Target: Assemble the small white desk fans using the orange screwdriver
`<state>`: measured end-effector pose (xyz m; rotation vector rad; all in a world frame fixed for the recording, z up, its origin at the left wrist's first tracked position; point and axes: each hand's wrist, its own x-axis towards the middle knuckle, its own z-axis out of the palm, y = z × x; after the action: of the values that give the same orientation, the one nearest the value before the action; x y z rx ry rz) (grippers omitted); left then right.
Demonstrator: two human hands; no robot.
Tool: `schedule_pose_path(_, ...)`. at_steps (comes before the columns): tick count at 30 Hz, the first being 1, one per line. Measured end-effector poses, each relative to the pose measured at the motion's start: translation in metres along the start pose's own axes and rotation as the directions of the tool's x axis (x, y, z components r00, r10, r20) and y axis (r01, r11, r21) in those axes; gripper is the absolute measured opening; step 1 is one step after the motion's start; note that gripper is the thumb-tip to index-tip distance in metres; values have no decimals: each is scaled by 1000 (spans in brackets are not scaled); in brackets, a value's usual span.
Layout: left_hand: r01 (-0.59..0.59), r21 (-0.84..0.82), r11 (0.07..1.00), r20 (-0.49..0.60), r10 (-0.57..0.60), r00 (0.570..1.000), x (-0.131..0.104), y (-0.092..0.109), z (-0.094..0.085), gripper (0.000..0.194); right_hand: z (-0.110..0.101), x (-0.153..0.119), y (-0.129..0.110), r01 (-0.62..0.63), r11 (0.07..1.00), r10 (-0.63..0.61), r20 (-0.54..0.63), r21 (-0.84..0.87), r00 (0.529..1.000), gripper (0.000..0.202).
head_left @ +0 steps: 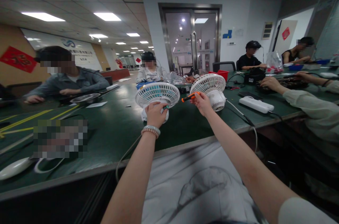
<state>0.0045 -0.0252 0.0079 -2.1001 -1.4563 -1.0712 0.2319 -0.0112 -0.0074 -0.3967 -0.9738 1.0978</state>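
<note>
Grip of right hand (203,104): holding orange-and-black tool (189,97) near right white fan (208,82), slanting its long axis slightly down toward left hand (155,114); from there, pinching small green-tipped piece (165,107) beside left white fan (169,91), with 2 fans standing on counter (119,125).

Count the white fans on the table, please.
2. The left fan is at the left hand; the right fan is just beyond the right hand. Clutter behind could hide more.

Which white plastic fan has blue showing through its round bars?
The left white plastic fan, by the left hand: blue shows through its bars. The right white plastic fan looks pale, with no blue.
</note>
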Motion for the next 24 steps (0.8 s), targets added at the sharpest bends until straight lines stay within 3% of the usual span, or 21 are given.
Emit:
schedule_pose_path(4, 3, -2, 1000, -7, -3, 1000, 0, 0, 1, 24, 1, -3, -3, -1, 999, 0, 21, 32, 1000, 32)
schedule_pose_path(14, 3, -4, 1000, -18, -3, 1000, -1, -1, 2, 24, 1, -4, -7, -54, 997, 54, 12, 45, 998, 21)
schedule_pose_path(24, -4, 0, 1000, -18, 4, 1000, -1, 0, 2, 22, 1, -4, 0, -118, 982, 117, -21, -149, 993, 32)
